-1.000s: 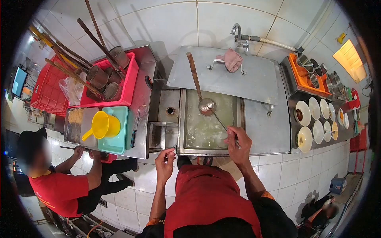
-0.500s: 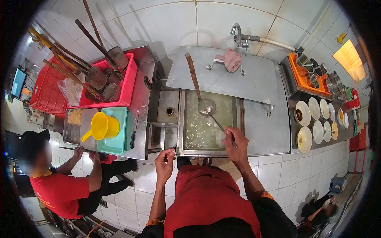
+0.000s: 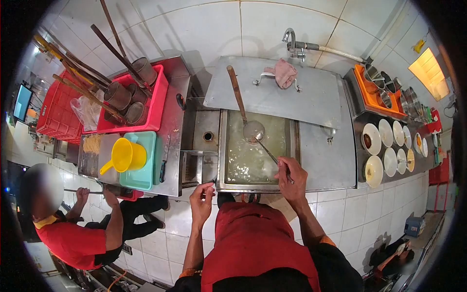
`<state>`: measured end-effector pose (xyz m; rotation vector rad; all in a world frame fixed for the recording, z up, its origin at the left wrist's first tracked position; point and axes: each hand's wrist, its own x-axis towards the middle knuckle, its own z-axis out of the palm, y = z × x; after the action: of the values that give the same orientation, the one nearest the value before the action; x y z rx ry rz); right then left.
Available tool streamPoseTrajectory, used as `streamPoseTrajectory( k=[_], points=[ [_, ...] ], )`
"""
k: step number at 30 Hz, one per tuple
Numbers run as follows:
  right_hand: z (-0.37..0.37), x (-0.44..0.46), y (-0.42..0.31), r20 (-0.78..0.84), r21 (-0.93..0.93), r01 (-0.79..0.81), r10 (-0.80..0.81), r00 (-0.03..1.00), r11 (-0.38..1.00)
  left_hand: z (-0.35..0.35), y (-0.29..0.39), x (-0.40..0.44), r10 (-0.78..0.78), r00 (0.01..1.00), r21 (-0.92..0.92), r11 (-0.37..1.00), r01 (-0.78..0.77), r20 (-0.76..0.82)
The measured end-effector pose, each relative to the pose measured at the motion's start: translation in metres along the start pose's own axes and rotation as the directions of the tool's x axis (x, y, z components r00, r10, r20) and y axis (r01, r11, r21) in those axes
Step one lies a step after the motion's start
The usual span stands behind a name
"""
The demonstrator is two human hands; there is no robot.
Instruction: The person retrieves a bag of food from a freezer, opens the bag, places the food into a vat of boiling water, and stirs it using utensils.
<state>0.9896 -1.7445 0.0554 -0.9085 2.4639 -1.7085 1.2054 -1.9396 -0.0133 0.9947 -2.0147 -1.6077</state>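
Observation:
My right hand (image 3: 292, 179) is closed round the handle of a thin metal spoon (image 3: 269, 153) whose far end reaches into a round strainer (image 3: 253, 131). The strainer, with a long wooden handle (image 3: 236, 92) leaning on the metal lid (image 3: 219, 90), rests in the cloudy water of the vat (image 3: 258, 160). My left hand (image 3: 201, 198) hovers by the vat's front left corner, its fingers curled; whether anything small is between them is hard to see.
At left stand a pink bin (image 3: 163, 92) of strainer baskets, a yellow dipper (image 3: 128, 155) on a teal tray (image 3: 150, 165) and a knife (image 3: 164, 160). Several bowls (image 3: 373, 171) are at right. A co-worker (image 3: 73, 238) stands left. A faucet (image 3: 290, 39) is behind.
The spoon has shifted slightly within the strainer, and my right hand moved a little left, then back right. The co-worker at left has leaned and raised their hands. My left hand has stayed put.

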Motion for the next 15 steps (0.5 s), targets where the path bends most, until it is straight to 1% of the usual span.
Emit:
streamPoseTrajectory(
  k=[5,8,11,14,15],
  points=[
    [-0.001,0.002,0.0,0.001,-0.06,0.002,-0.002,1.0,0.998,0.001,0.004,0.001,-0.012,1.0,0.0,1.0,0.012,0.006],
    [0.003,0.005,0.011,-0.017,-0.063,0.049,-0.051,0.999,0.997,0.001,0.001,0.001,-0.01,1.0,-0.01,1.0,0.01,0.008],
    [0.005,0.008,0.009,-0.004,-0.045,0.015,-0.015,1.0,0.999,-0.001,0.001,-0.001,0.014,1.0,0.003,1.0,-0.014,0.009],
    [0.003,0.009,0.003,0.045,-0.009,-0.115,0.115,0.992,0.993,-0.001,0.001,-0.002,0.008,1.0,-0.004,1.0,-0.008,-0.001],
    [0.004,0.009,0.004,0.044,-0.025,-0.091,0.092,0.995,0.996,-0.002,0.001,-0.003,0.0,1.0,-0.013,1.0,0.0,-0.006]
  ],
)
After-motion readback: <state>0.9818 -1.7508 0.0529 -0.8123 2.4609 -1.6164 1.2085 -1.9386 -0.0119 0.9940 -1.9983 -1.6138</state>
